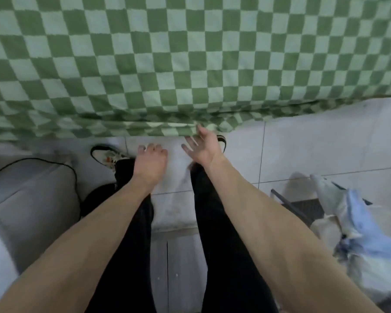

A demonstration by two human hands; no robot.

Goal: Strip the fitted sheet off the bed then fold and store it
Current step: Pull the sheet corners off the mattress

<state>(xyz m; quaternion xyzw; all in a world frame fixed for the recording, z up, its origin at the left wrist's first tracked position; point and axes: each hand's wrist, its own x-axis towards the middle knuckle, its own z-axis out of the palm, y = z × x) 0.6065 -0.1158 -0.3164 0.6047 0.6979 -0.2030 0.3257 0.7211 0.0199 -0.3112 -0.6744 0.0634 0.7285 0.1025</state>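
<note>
No text, label, brand, number or sign can be read anywhere here; the blurred marks on the shoe (108, 155) stay illegible.

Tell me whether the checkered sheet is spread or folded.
Spread: the checkered sheet lies flat across the bed, its edge hanging toward the floor; neither hand grips it.
</note>
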